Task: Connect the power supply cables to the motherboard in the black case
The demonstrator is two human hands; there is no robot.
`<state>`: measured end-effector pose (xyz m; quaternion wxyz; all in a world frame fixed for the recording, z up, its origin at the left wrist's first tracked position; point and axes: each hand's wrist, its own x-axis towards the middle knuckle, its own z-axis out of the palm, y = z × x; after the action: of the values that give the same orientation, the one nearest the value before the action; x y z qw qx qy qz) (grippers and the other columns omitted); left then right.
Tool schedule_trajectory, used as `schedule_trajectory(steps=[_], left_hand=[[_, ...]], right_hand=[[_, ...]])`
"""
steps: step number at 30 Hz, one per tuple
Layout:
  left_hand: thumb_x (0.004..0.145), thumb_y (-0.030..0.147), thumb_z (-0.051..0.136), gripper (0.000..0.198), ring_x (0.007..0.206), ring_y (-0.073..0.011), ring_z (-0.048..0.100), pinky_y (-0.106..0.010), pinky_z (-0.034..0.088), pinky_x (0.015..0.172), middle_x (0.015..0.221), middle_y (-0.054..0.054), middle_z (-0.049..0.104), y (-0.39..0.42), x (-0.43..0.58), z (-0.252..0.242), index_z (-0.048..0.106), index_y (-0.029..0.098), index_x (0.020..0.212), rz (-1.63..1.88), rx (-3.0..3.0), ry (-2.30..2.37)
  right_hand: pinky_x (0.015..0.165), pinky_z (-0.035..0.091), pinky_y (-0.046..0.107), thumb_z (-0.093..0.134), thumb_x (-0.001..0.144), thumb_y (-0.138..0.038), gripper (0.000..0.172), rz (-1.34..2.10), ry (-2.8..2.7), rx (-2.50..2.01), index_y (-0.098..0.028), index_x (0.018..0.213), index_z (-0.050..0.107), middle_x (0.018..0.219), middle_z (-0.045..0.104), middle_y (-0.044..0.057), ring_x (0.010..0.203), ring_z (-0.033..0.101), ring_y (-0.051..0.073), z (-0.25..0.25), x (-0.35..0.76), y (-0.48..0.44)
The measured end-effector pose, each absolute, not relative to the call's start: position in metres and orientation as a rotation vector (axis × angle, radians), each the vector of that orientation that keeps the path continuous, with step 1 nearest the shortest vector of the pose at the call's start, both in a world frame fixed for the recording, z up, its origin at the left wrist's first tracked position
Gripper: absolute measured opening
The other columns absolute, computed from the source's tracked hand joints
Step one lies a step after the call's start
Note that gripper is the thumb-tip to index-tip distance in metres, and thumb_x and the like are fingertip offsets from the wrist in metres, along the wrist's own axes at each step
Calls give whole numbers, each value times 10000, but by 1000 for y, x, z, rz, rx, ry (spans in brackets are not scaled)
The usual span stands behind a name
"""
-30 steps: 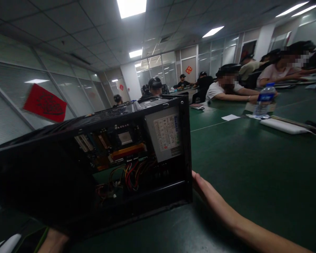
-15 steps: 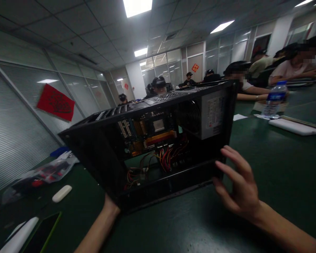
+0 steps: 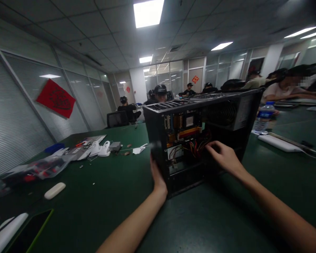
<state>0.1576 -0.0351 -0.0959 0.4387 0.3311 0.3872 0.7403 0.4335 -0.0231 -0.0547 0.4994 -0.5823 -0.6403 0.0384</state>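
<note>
An open-sided black computer case (image 3: 155,140) stands on the green table, its interior facing me. Inside are a motherboard (image 3: 177,123) with a pale square chip, a power supply (image 3: 242,114) at upper right, and a bundle of coloured cables (image 3: 196,147). My left hand (image 3: 159,179) lies flat against the case's left end, fingers extended upward and partly hidden behind the edge. Reaching into the open side, my right hand (image 3: 223,154) has thumb and forefinger drawn together at the right end of the cables. The exact contact of the fingertips is dim.
On the left lie a clear plastic bag (image 3: 47,168), white parts (image 3: 104,148), an oval white case (image 3: 55,190) and a green-edged phone (image 3: 31,232). A water bottle (image 3: 264,117) and a white power bank (image 3: 279,143) are at right. People sit at the far tables.
The case has gone from tilted and raised to standing on the table, farther right in view. My right hand has left its edge and reached inside to the cables; my left stays at the left end.
</note>
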Motion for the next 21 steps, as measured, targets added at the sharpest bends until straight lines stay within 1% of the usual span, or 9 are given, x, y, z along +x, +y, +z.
schedule_trajectory(steps=[1,2,4,6,8,10,14,18,21], left_hand=[[1022,411,467,525,1538,-184,441,-329,272,1311,1604,-75,550,-30,171,-98,579,171,1476,1878,895,1011],[1032,382,416,547,1559,-177,407,-330,244,1321,1648,-83,496,-25,186,-101,537,162,1518,1885,919,1062],[1040,348,354,591,1581,-178,368,-348,218,1332,1694,-96,423,-17,216,-109,450,144,1587,1811,979,1139],[1045,349,325,608,1607,-185,314,-359,181,1343,1729,-103,355,-13,245,-118,425,134,1606,1767,1009,1235],[1059,373,283,621,1624,-188,272,-360,181,1345,1750,-102,305,-15,269,-128,407,140,1621,1768,1048,1299],[1069,386,249,638,1647,-188,196,-374,155,1352,1771,-105,245,-22,284,-138,365,137,1646,1769,1125,1337],[1087,414,209,653,1662,-186,113,-395,107,1359,1790,-98,171,-36,289,-153,297,144,1675,1695,1296,1345],[1089,399,187,657,1665,-185,82,-395,91,1360,1795,-103,139,-38,282,-153,269,126,1681,1652,1376,1364],[1090,391,188,649,1665,-191,89,-402,93,1361,1795,-110,136,-36,282,-151,272,131,1678,1655,1401,1375]], right_hand=[[684,526,361,529,898,-713,524,171,-1538,-1534,-218,766,639,780,711,86,747,681,258,-47,445,-10],[610,482,336,506,886,-756,572,274,-1570,-1620,-224,702,605,689,672,74,673,646,238,-41,457,2],[568,433,312,502,879,-776,599,384,-1602,-1763,-224,662,588,638,652,70,632,628,223,-31,476,23],[587,436,325,509,886,-759,592,314,-1597,-1975,-217,699,656,705,698,98,702,671,260,-27,490,36],[633,465,361,494,896,-762,606,197,-1571,-2147,-218,805,745,835,751,134,819,715,320,-27,500,44],[675,493,393,473,898,-787,643,166,-1576,-2204,-229,908,793,936,776,152,901,735,357,-30,507,47],[717,525,423,511,847,-823,662,231,-1657,-2186,-245,935,823,934,792,148,923,753,380,-37,517,53],[740,528,426,573,829,-739,569,234,-1722,-2129,-261,985,840,987,809,127,946,757,381,-41,523,56],[749,523,409,587,826,-706,545,261,-1742,-2112,-261,1009,843,1008,811,113,964,754,368,-42,523,57]])
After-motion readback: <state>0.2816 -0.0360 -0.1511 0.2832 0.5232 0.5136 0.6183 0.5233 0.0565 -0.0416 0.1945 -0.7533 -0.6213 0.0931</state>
